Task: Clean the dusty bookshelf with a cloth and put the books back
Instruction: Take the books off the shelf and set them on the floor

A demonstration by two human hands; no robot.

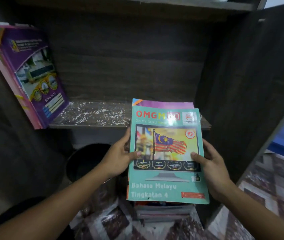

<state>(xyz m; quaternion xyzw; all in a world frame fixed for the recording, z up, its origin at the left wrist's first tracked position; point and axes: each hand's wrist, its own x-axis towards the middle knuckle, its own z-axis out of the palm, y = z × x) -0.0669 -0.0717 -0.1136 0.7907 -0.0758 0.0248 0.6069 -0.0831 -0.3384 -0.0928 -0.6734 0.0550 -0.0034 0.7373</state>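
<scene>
I hold a teal workbook (167,184) with a flag picture on its cover, lying on a thin pile with a purple book (163,103) under it. My left hand (118,156) grips the pile's left edge with its thumb on the cover. My right hand (212,168) grips the right edge the same way. The pile's far end lies over the right part of the dusty shelf board (94,115), which is speckled with white dust. Purple and pink books (30,71) lean against the shelf's left wall. No cloth is in view.
A stack of books (163,212) sits on the patterned floor mat (103,222) below the held pile. A dark round bin (85,160) stands under the shelf at left. The cabinet's right side panel (241,84) stands close to my right hand.
</scene>
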